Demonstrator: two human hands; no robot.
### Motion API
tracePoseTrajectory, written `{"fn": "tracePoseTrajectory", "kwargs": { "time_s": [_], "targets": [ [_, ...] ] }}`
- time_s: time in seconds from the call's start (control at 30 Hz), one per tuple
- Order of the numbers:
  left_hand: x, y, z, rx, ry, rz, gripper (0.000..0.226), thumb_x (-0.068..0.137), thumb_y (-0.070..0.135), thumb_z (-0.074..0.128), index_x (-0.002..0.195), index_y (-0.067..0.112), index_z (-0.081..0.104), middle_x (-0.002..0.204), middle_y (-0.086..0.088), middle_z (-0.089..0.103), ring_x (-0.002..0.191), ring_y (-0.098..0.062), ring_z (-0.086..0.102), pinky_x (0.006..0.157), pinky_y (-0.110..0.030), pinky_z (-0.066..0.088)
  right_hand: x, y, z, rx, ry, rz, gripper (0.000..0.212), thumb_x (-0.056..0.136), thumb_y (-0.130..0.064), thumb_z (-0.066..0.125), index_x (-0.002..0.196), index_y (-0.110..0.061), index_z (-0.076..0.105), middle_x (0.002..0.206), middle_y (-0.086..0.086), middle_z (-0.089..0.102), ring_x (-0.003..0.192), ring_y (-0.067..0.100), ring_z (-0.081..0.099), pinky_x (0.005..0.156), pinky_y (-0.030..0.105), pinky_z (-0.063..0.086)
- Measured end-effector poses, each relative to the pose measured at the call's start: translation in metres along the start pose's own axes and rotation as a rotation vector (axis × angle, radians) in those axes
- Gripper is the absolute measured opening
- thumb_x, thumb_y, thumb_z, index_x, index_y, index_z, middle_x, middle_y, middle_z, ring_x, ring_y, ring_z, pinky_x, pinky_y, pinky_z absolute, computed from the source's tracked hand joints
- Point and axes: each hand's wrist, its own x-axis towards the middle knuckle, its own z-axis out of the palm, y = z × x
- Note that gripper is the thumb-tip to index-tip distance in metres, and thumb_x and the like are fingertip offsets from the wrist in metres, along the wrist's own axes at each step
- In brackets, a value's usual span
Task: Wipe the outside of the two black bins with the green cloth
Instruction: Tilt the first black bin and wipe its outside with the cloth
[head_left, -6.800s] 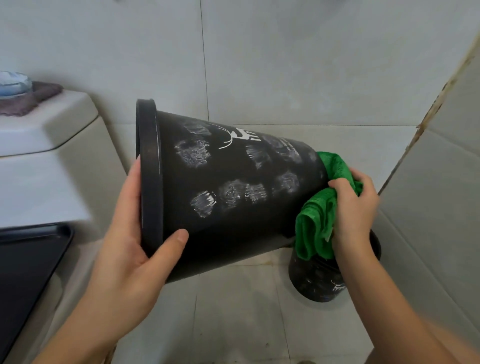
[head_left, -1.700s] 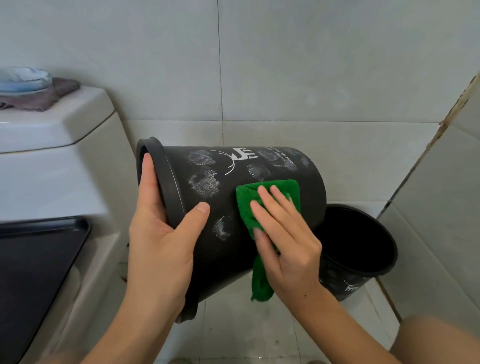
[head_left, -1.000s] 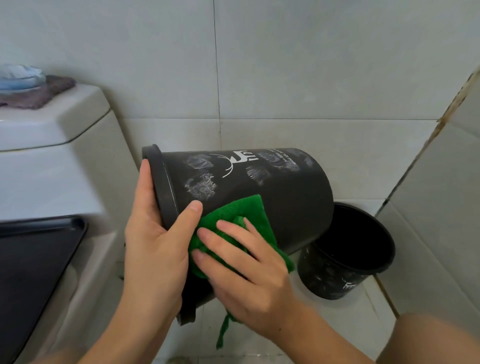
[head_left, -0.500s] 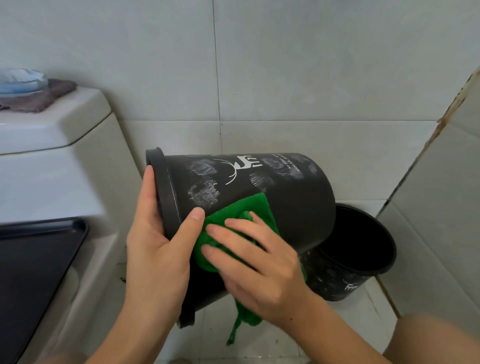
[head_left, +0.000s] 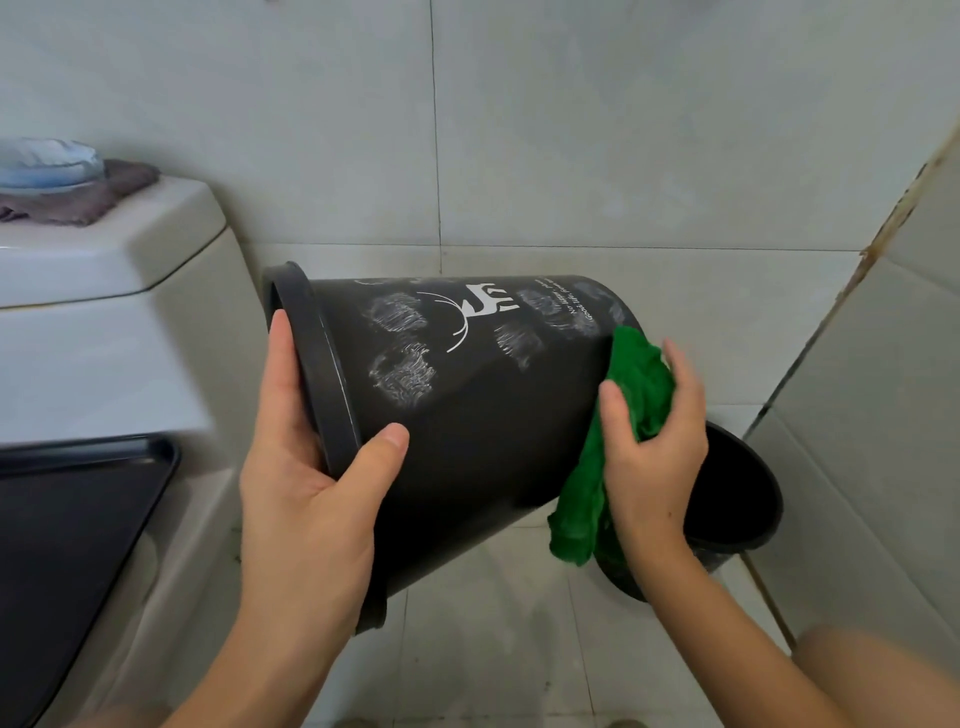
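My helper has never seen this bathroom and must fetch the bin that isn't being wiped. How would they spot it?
Start at the toilet tank on the left, then look right to the tiled corner. There the second black bin stands upright on the floor, mouth open upward. Unlike the tilted bin held in both hands, nobody touches it, and the green cloth partly hides it.

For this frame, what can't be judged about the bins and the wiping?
Head view only:
- Held bin: its far side and base are turned away or hidden behind the green cloth.
- Second bin: outside mostly hidden by the right hand and forearm.
- Left hand: fingers inside the rim unseen.
- Small print on the held bin is too small to read.
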Motion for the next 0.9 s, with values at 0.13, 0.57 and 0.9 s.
{"fn": "tracePoseTrajectory", "kwargs": {
  "time_s": [0.13, 0.57, 0.9],
  "targets": [
    [-0.001, 0.000, -0.002, 0.014, -0.002, -0.011, 0.088, 0.085, -0.021, 0.052, 0.152, 0.031, 0.029, 0.127, 0.025, 0.062, 0.115, 0.003, 0.060, 0.095, -0.014, 0.046, 0.023, -0.003, -0.003, 0.135, 0.022, 0.271, 0.045, 0.087, -0.022, 0.070, 0.129, -0.018, 0.055, 0.108, -0.015, 0.062, 0.092, -0.012, 0.058, 0.085, 0.012, 0.048],
    [0.001, 0.004, -0.015, 0.192, -0.185, 0.169, 0.093, 0.076, -0.014, 0.061, 0.153, 0.015, 0.018, 0.142, 0.031, 0.041, 0.126, 0.012, 0.045, 0.098, -0.002, 0.035, 0.049, -0.015, -0.020, 0.302, -0.006, 0.459, 0.008, 0.089, -0.011, 0.062, 0.095, -0.017, 0.065, 0.064, -0.008, 0.061, 0.049, 0.001, 0.055, 0.047, 0.016, 0.045],
    [0.017, 0.002, -0.020, 0.183, -0.155, -0.084, 0.093, 0.077, -0.032, 0.051, 0.136, 0.039, 0.036, 0.103, 0.006, 0.074, 0.091, -0.010, 0.071, 0.080, -0.022, 0.057, 0.040, -0.004, -0.019, 0.288, 0.050, 0.499, 0.007, 0.087, -0.015, 0.064, 0.091, -0.020, 0.066, 0.066, -0.005, 0.062, 0.054, 0.008, 0.057, 0.051, 0.025, 0.047]
  ]
}}
